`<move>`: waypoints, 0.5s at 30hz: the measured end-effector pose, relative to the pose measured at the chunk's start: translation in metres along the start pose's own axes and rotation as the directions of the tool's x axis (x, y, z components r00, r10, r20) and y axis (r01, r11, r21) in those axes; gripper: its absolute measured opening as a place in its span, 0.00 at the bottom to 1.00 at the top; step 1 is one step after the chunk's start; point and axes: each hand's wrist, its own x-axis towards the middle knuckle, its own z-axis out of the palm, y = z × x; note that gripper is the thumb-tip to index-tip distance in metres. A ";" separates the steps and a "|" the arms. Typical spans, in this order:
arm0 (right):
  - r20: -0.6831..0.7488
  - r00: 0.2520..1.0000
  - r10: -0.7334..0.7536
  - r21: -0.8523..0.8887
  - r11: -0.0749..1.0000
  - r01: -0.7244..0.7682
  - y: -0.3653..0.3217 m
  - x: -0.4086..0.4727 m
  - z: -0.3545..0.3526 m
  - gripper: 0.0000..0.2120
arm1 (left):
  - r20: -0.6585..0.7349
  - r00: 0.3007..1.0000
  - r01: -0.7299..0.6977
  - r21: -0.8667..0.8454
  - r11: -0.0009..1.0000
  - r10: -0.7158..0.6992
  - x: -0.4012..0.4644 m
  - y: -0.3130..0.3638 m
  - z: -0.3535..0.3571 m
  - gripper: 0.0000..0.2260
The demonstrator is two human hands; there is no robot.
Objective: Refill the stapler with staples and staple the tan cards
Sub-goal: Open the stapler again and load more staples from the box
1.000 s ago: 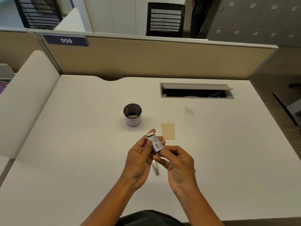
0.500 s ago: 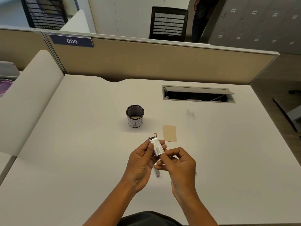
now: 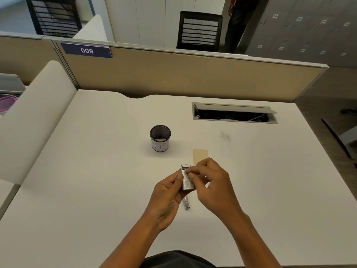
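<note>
A small staple box (image 3: 187, 178), white and blue with a barcode and its end flap open, is held above the white desk (image 3: 96, 171). My left hand (image 3: 167, 194) grips its left side. My right hand (image 3: 211, 182) has its fingertips pinched at the box's upper right edge. Below the hands a metal stapler (image 3: 186, 204) lies on the desk, mostly hidden. The tan cards (image 3: 200, 155) lie flat just beyond my right hand, their near edge covered by my fingers.
A black mesh pen cup (image 3: 160, 138) stands left of the cards. An open cable hatch (image 3: 234, 114) is set into the desk's far right. A tan partition (image 3: 183, 74) closes the far edge, and a white side panel (image 3: 32, 120) rises at the left.
My right hand has moved up from the box's lower end to its upper right edge, now covering the cards' near edge. The box has turned more upright, with its end flap open.
</note>
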 end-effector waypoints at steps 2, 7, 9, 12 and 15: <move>-0.003 1.000 -0.006 -0.010 1.000 0.006 0.001 0.002 0.000 0.07 | 0.000 1.000 0.009 0.020 1.000 -0.009 -0.003 0.001 -0.001 0.16; 0.013 0.999 -0.032 -0.049 0.998 0.033 0.000 0.005 -0.001 0.08 | -0.007 1.000 0.018 0.021 1.000 -0.018 -0.005 -0.002 -0.007 0.20; 0.036 0.999 -0.032 -0.060 0.998 0.034 -0.001 0.006 -0.002 0.07 | 0.005 1.000 0.017 0.017 1.000 -0.017 -0.006 -0.002 -0.008 0.20; 0.074 0.997 -0.016 -0.093 0.995 0.022 -0.002 0.007 -0.004 0.06 | 0.012 1.000 0.020 0.026 0.999 -0.021 -0.008 -0.002 -0.007 0.20; 0.091 0.996 -0.006 -0.150 0.988 0.020 -0.006 0.009 -0.005 0.04 | -0.002 1.000 0.030 0.053 0.998 -0.030 -0.011 -0.001 -0.005 0.18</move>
